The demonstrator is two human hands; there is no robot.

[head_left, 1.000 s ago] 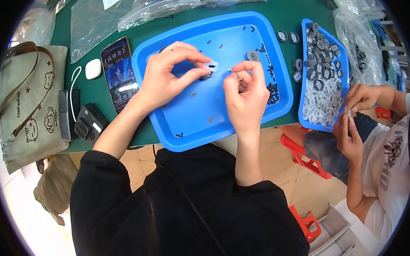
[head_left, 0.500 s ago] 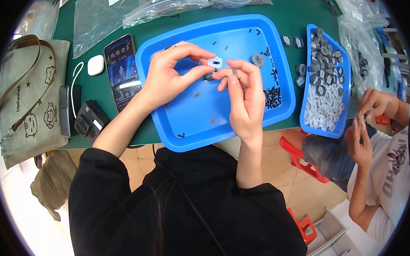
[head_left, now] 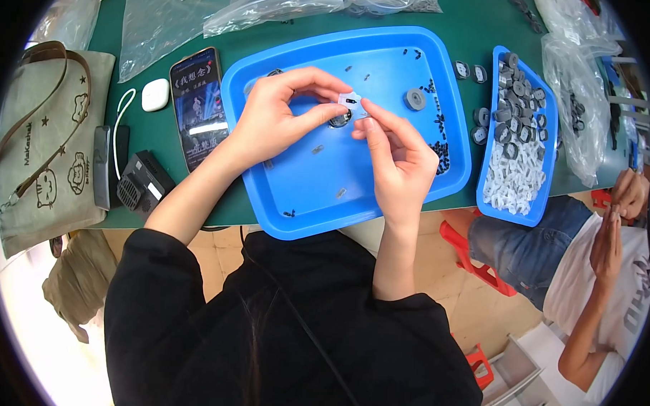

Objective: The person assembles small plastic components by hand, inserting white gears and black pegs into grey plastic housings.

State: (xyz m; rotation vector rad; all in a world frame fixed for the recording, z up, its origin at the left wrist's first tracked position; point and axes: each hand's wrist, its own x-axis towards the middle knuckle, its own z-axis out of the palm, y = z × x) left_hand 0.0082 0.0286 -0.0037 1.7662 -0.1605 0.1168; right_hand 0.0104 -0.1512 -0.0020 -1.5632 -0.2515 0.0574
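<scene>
My left hand [head_left: 281, 115] pinches a small white plastic piece [head_left: 350, 100] with a black slot-shaped part in its face, thumb below and index finger above. At the piece's right edge, my right hand [head_left: 405, 159] has its thumb and bent fingers closed together, the index fingertip touching it. Whatever sits between those right fingertips is mostly hidden. Both hands are over a shallow blue tray [head_left: 295, 223]. Just under the white piece lies a dark round part [head_left: 340, 119], partly covered by my left fingers. A grey round part [head_left: 414, 99] rests farther right in the tray.
Small black parts [head_left: 441, 155] are heaped along the tray's right side. A smaller blue tray [head_left: 514, 214] holds grey rings and white pieces. Left are a phone [head_left: 199, 120], a white case [head_left: 155, 95] and a cloth bag [head_left: 47, 157]. Another person's hands [head_left: 614, 234] are at far right.
My right fingertips have moved in against the white piece; a small greyish piece between them earlier is now hidden. The other person's hands have shifted right and lower. The view has shifted slightly.
</scene>
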